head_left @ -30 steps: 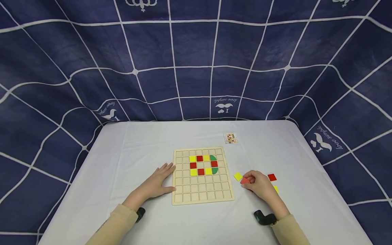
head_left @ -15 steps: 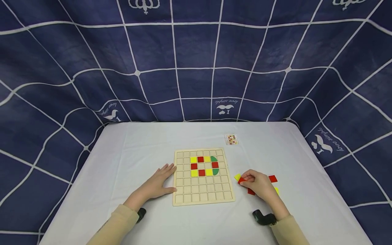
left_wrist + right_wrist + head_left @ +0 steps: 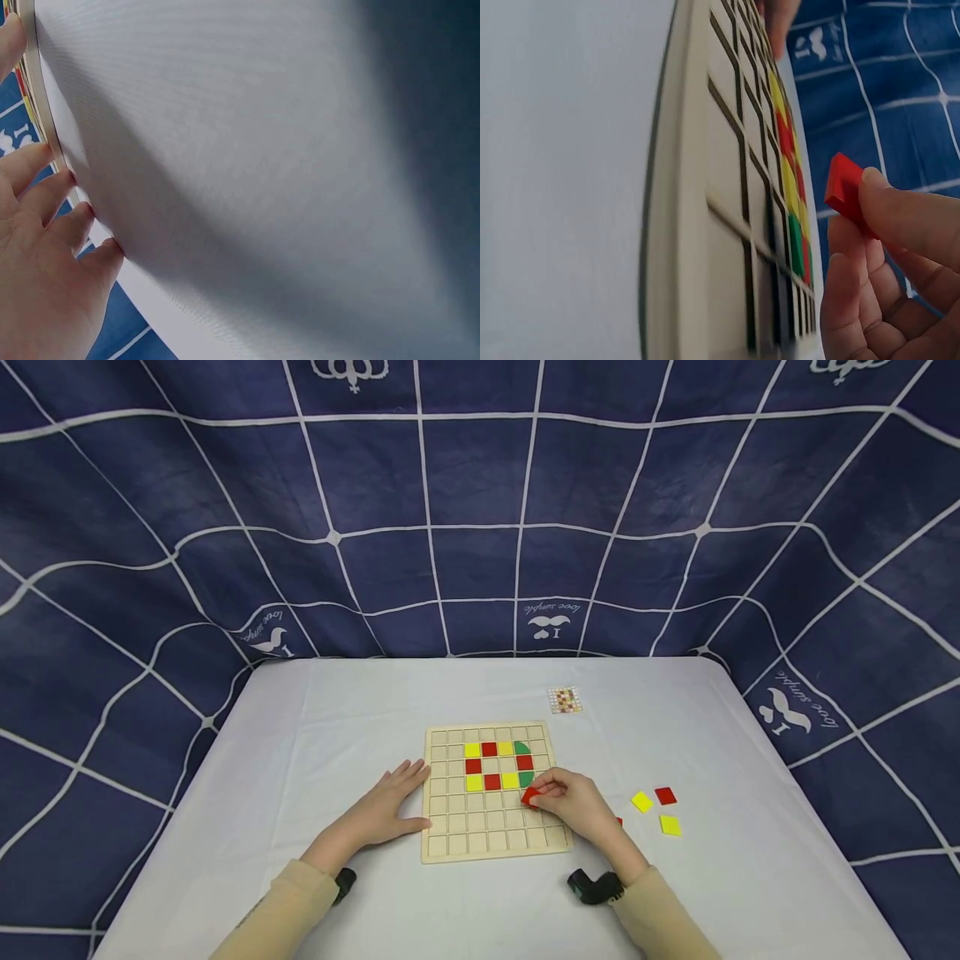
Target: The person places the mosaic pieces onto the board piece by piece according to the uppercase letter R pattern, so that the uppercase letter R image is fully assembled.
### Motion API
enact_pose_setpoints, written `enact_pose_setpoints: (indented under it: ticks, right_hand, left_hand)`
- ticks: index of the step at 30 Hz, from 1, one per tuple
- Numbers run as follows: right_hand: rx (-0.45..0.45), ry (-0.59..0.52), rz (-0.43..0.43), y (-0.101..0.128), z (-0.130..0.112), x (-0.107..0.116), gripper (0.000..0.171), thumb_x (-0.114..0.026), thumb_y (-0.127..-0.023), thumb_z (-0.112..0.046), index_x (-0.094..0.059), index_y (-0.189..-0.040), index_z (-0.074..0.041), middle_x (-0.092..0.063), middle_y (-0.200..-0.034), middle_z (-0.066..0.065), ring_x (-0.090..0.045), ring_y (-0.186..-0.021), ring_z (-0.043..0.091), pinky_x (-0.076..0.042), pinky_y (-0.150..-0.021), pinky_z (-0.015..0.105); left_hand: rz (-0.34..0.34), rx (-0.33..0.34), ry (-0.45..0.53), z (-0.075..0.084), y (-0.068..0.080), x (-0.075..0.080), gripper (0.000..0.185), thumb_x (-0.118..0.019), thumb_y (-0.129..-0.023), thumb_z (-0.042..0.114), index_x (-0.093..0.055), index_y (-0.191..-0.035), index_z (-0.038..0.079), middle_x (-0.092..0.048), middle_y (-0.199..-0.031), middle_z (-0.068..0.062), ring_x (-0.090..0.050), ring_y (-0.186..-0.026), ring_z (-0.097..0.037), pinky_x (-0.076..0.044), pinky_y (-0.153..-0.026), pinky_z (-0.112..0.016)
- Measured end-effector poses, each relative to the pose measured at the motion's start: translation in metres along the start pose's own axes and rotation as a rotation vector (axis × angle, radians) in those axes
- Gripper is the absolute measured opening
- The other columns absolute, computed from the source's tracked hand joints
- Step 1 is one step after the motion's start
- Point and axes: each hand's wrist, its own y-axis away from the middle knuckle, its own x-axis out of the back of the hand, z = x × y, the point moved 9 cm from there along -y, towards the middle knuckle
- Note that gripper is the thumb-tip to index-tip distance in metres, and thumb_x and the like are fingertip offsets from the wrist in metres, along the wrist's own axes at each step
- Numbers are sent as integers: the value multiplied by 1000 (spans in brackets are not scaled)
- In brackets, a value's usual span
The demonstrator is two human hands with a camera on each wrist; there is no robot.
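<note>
A light wooden grid board (image 3: pixel 457 827) lies on the white table, with red, yellow and green tiles set in a ring in its upper cells. At the board's left edge rests my left hand (image 3: pixel 386 806), fingers spread and fairly straight, fingertips touching the rim. My right hand (image 3: pixel 573 802) is over the board's right side and pinches a red square tile (image 3: pixel 846 187) between thumb and fingers. In the right wrist view that tile is tilted and apart from the board. Just beyond it in the head view is a green quarter-round tile (image 3: pixel 527 778).
Right of the board lie two yellow tiles, the nearer one (image 3: pixel 671 825) and another (image 3: pixel 642 802), beside a red tile (image 3: pixel 665 796). A further red tile (image 3: pixel 619 822) is partly behind my right wrist. A small patterned card (image 3: pixel 565 699) lies beyond the board.
My right hand has moved left from the loose tiles to over the board, carrying the red tile. The yellow tile near it now lies farther right. My left hand stays at the board's edge.
</note>
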Motion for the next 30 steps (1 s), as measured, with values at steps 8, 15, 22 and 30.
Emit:
enact_pose_setpoints:
  ticks: [8,15,22,30]
  right_hand:
    - [106,14,-80,-9,-26,-40,13,-79,-84,-16,-72,-94,-14,-70,-83,-5,-62,-72,6,-53,-66,17]
    - [141,6,-105,-17,-37,-60,12,-77,-85,-12,-73,-96,-12,-72,-88,-2,-65,-75,5,-56,-68,17]
    - [152,47,-114,-20,-41,-72,9,-76,-85,-12,-73,-94,-13,-71,-82,-5,-62,-71,3,-53,-65,17]
    - [201,164,-97,-22,-52,-78,4,-75,-86,-12,-75,-90,-14,-63,-82,-6,-56,-70,3,-49,-63,16]
  left_hand:
    - [0,3,3,0,1,-1,87,-78,-82,38,-36,-153,8,-27,-162,-10,-16,-153,-32,-16,-124,-53]
    - [-8,7,-7,-2,1,-1,88,-78,-82,39,-36,-153,9,-27,-162,-10,-16,-153,-32,-17,-124,-53]
    - [-18,-2,-15,-3,1,-2,88,-77,-83,40,-35,-153,9,-26,-163,-10,-16,-153,-32,-17,-124,-53]
    - [-17,-16,5,-3,1,1,87,-76,-84,41,-34,-153,8,-25,-163,-11,-16,-152,-34,-17,-123,-55]
